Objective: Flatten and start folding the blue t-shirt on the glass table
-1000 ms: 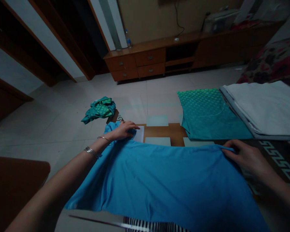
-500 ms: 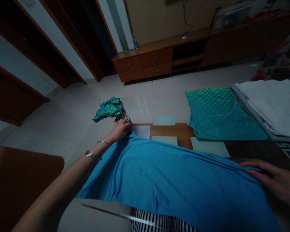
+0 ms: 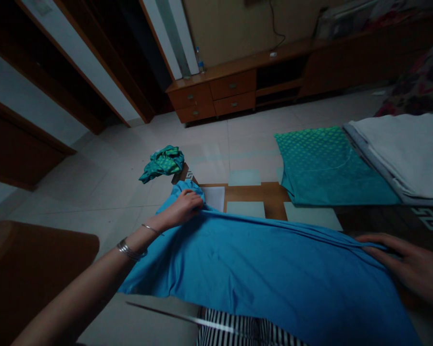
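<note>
A blue cloth garment (image 3: 267,269), its exact kind not clear, stretches between my hands above the near side of the table. My left hand (image 3: 188,204) pinches its upper edge near the left end, where a bunched part of the fabric sticks out past the fingers. At the right end my right hand (image 3: 407,259) grips gathered folds of the same edge between thumb and fingers. The lower part of the garment hangs down over striped fabric (image 3: 234,329) at my lap.
A crumpled green garment (image 3: 164,163) lies at the table's far left corner. To the right are a folded green garment (image 3: 335,168) and a folded white cloth (image 3: 411,154). Beyond the tiled floor stands a low wooden cabinet (image 3: 234,91). A brown rounded seat arm (image 3: 46,259) is at left.
My left hand has shifted slightly right and down along the edge, and a bunch of blue fabric now shows beyond it. My right hand keeps its hold almost in place.
</note>
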`<control>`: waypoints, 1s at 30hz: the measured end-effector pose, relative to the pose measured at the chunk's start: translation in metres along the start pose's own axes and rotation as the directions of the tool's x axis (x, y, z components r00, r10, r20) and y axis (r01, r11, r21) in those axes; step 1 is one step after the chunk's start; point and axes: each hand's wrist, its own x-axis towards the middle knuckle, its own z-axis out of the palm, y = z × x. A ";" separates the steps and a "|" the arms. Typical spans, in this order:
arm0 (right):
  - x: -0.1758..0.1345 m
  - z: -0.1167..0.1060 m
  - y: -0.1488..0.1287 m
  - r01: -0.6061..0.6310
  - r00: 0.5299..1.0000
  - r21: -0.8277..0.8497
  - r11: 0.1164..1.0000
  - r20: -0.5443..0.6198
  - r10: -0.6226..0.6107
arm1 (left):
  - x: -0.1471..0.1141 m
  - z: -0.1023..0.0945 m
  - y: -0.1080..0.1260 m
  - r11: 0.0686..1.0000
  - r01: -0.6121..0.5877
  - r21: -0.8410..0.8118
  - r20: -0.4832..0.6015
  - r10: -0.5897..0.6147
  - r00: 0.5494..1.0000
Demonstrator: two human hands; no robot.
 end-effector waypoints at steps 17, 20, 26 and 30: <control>0.003 -0.001 0.002 0.002 1.000 -0.003 1.000 -0.002 -0.002 | 0.004 -0.002 -0.014 0.986 0.167 -0.031 0.136 -0.161 0.978; 0.004 0.001 0.004 -0.005 1.000 0.004 1.000 -0.007 0.005 | 0.015 -0.001 -0.009 0.996 -0.085 0.009 0.097 0.084 0.992; 0.004 -0.002 0.005 -0.033 0.999 0.006 0.999 -0.008 0.033 | 0.030 0.006 -0.007 0.983 -0.173 -0.066 0.173 0.182 0.968; 0.002 -0.009 0.001 -0.035 0.998 0.001 0.999 -0.053 0.035 | 0.026 0.000 -0.007 0.981 -0.102 -0.162 0.220 0.136 0.966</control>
